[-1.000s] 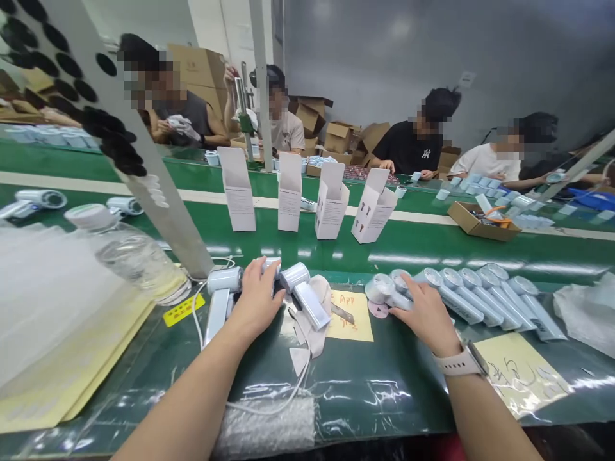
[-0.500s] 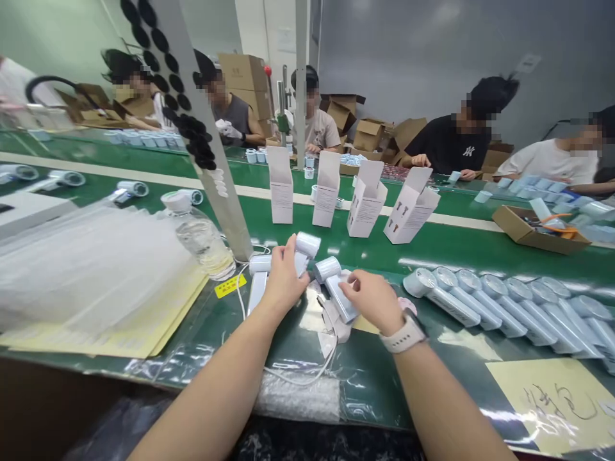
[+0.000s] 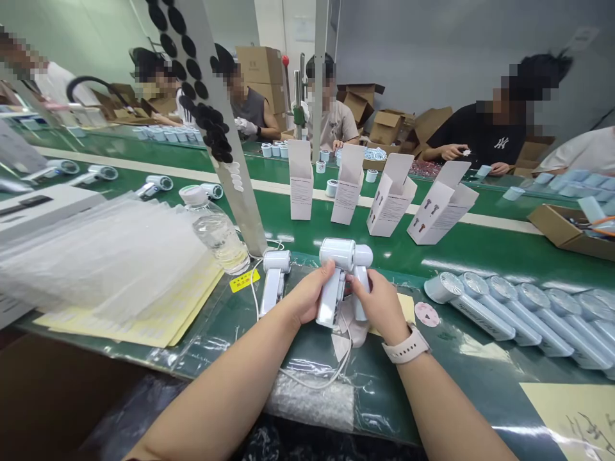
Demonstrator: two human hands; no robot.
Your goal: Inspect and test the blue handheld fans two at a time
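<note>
My left hand (image 3: pixel 307 296) is closed around the handle of a white handheld fan (image 3: pixel 335 275), held upright above the green table. My right hand (image 3: pixel 380 306), with a pale watch at the wrist, grips a second white handheld fan (image 3: pixel 361 276) right beside the first; the two heads touch. A third fan (image 3: pixel 273 278) lies flat on the table just left of my left hand, with a white cable (image 3: pixel 307 383) trailing toward me. A white cloth (image 3: pixel 342 333) lies under my hands.
A row of several white fans (image 3: pixel 509 304) lies at right. Open white boxes (image 3: pixel 390 203) stand on the green conveyor (image 3: pixel 240 211). A water bottle (image 3: pixel 214 229), a slanted post (image 3: pixel 225 121), clear bags (image 3: pixel 96 256) and yellow sheets sit left. Several people work across the belt.
Both hands lifted their fans off the table and brought them upright together. My right hand came over from the row of fans at right. The view shifted left.
</note>
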